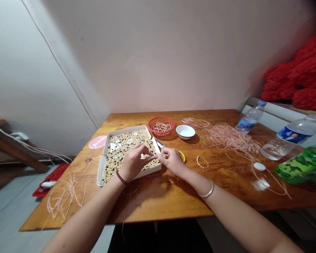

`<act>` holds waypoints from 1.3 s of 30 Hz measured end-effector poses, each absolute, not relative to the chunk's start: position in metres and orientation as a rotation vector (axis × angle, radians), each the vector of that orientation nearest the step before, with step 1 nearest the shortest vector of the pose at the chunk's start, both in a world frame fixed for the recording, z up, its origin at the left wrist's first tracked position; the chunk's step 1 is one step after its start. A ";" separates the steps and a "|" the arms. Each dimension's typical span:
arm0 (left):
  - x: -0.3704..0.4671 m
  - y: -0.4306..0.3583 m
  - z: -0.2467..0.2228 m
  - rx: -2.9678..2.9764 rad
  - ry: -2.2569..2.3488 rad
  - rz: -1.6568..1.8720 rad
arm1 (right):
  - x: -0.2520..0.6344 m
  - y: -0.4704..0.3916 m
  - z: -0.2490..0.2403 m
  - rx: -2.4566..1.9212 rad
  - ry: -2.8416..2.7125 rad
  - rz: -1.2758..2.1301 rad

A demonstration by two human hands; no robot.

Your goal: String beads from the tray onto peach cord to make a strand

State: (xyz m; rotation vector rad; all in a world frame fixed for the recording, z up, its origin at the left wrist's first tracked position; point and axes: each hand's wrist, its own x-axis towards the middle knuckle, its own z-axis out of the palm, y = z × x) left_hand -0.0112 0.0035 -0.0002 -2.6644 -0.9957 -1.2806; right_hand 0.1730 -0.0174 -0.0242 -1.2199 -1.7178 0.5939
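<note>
My left hand (136, 161) is over the near right part of a shallow white box (129, 131) of small beads (118, 160), mostly tan, with some black, green and white. Its thumb and forefinger pinch together at the box's right edge. There they meet the fingertips of my right hand (172, 161), whose fingers are curled closed around a thin cord with a few pale beads showing. What lies between the left fingertips is tiny; it looks like the same cord. Loose cord hangs below both hands. A short beaded strand (199, 163) lies right of my right hand.
Scissors with a yellow handle (183, 156) lie partly behind my right hand. Behind are a red basket (162, 120) of strands and a white bowl (185, 132). Pink cord (226, 137) is heaped right, near bottles (287, 138); more cord (64, 196) lies left, beside a pink disc (97, 142).
</note>
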 end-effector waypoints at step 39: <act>-0.013 0.006 0.000 -2.654 -1.042 -1.192 | 0.171 -0.005 -0.030 -1.042 -1.637 0.889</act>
